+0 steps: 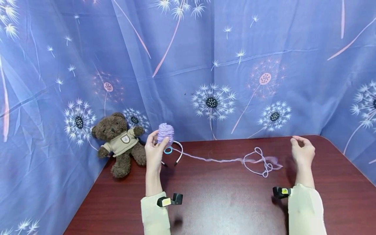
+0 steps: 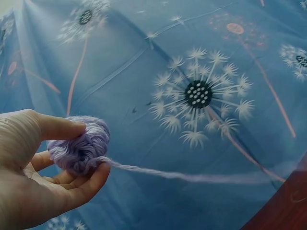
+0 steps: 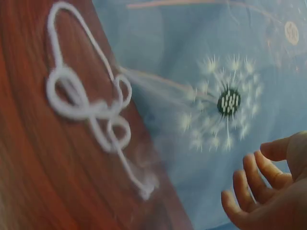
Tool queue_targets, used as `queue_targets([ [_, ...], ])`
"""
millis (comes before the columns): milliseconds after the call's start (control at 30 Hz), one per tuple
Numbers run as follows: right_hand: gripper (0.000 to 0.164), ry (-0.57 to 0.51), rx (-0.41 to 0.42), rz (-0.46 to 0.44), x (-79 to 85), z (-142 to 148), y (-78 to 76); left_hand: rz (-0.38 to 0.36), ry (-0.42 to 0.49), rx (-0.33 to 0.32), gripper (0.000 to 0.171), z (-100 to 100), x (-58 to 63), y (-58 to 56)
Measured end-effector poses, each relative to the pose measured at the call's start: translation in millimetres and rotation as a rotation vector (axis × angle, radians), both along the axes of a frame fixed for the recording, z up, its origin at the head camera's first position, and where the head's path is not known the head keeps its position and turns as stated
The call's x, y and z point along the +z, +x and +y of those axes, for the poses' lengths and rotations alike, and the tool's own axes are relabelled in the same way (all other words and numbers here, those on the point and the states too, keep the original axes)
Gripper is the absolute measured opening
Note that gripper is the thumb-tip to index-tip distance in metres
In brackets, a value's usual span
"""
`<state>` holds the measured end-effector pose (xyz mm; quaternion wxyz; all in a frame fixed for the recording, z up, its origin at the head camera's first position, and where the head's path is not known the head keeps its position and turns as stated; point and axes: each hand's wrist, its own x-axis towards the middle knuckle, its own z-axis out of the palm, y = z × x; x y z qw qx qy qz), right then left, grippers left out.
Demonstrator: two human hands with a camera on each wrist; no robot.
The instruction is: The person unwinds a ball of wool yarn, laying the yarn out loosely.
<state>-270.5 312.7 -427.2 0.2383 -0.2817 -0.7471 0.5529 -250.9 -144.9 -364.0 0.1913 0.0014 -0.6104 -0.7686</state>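
Observation:
My left hand (image 1: 154,150) holds a ball of lilac yarn (image 1: 165,133) up off the table, thumb on one side and fingers on the other. In the left wrist view the yarn ball (image 2: 80,143) shows its coiled end, and one strand (image 2: 182,177) runs off to the right. That strand leads to a loose, looped tail of yarn (image 1: 265,166) near the table's back right, partly blurred. To the right of the loops is my right hand (image 1: 303,150), raised. Its fingers (image 3: 255,178) are loosely bent in the right wrist view, with nothing seen between them.
A brown teddy bear (image 1: 120,143) in a beige shirt sits at the table's back left. Behind my left hand lie a headband (image 1: 180,153) and a small blue ring (image 1: 168,150). A blue dandelion curtain (image 1: 182,98) hangs behind the dark red table (image 1: 223,202).

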Motion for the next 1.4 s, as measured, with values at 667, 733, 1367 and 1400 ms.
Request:
queue_targets([
  [667,0.027,0.183,0.933,0.265,32.1,-222.8,27.4,0.044,0.028,-0.205,0.047,61.0,-0.2,0.6],
  [733,0.026,0.148,1.003,0.253,30.7,-237.3,35.4,0.050,0.043,-0.240,0.047,66.9,-0.3,1.8],
  [1367,0.025,0.035,0.722,0.276,51.2,-199.7,25.4,0.056,0.168,-0.327,0.066,53.8,3.2,2.8],
  [1400,0.027,0.020,0.710,0.285,52.8,-195.0,24.2,0.052,0.156,-0.325,0.065,52.1,3.5,3.1],
])
